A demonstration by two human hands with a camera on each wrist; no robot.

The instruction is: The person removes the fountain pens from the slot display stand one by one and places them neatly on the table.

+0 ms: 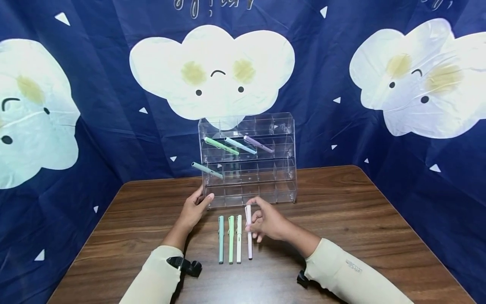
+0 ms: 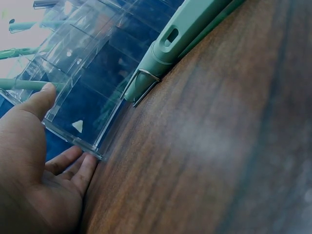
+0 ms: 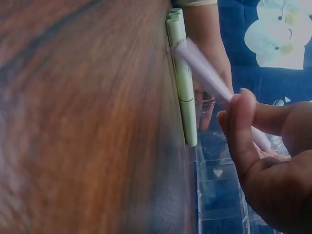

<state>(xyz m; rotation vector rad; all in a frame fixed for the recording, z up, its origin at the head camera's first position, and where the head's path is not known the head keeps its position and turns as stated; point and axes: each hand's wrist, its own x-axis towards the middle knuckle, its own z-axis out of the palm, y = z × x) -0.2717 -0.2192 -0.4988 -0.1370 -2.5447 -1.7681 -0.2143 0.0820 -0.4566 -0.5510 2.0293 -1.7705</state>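
A clear tiered pen rack [image 1: 268, 195] stands on the table. My left hand [image 1: 191, 213] holds its lower left corner, thumb at the front and fingers round the side. Between thumb and fingers, my right hand [image 1: 269, 221] pinches a pale lilac pen [image 1: 249, 247], cap end towards the rack; in the right wrist view the pen [image 3: 207, 70] slants up off the table. Left of it, side by side on the table, lie a teal pen [image 1: 221, 242], a light green pen [image 1: 231, 242] and a pale cream pen [image 1: 239, 245].
Across one upper tier of the rack lean a green pen [image 1: 222, 146], a light blue pen [image 1: 241, 145] and a purple pen [image 1: 259, 144]. A pale teal pen [image 1: 206, 169] leans lower, jutting past the left side. Behind the wooden table [image 1: 341, 202] hangs a blue cloud-print curtain [image 1: 322, 139].
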